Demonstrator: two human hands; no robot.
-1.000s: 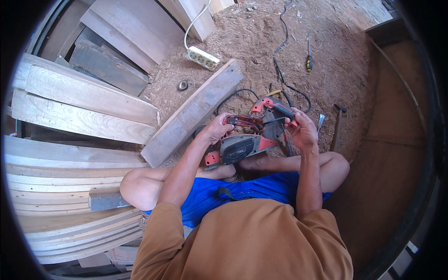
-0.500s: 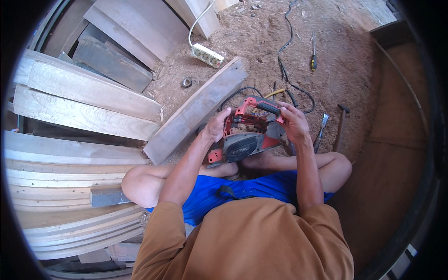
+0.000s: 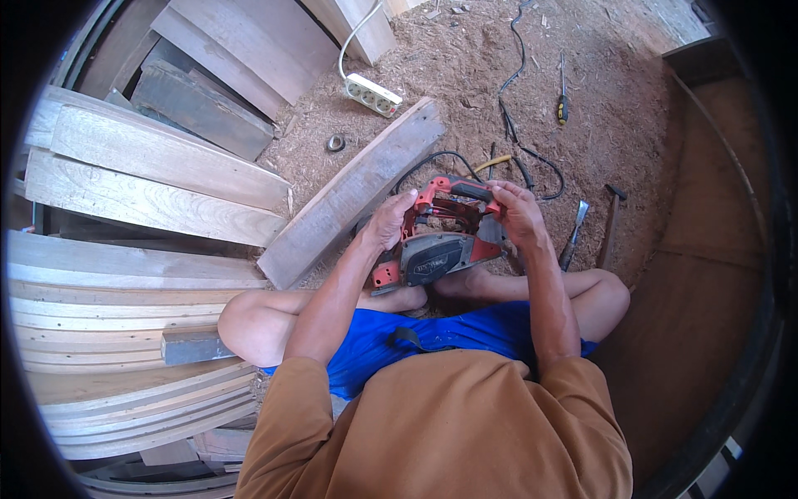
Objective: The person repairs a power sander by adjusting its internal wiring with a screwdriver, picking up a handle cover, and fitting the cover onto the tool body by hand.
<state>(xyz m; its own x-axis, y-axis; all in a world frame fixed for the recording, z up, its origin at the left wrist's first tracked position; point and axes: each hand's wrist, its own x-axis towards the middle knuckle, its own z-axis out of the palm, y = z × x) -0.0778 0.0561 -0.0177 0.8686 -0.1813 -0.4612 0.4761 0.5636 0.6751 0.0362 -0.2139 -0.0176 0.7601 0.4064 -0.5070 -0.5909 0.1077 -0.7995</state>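
An electric hand planer [image 3: 436, 259], red with a dark grey side cover, is held up over my crossed shins. My left hand [image 3: 391, 221] grips its red left end, thumb on top. The fingers of my right hand [image 3: 519, 213] are closed on the right end of the black-and-red top handle [image 3: 461, 189]. Red and dark inner parts show between handle and body; whether the housing is open I cannot tell. Behind the planer, a black cable [image 3: 453, 155] curves over the ground.
A thick plank [image 3: 353, 191] lies just beyond my left hand. Stacked boards [image 3: 150, 175] fill the left side. A power strip [image 3: 372, 95], tape roll [image 3: 336, 143], screwdriver [image 3: 563, 108], chisel [image 3: 573, 235] and hammer [image 3: 612, 220] lie on the shavings. A brown panel [image 3: 690, 308] stands right.
The top handle has turned flatter, and my right hand has shifted slightly left with it. My left hand keeps its grip on the planer.
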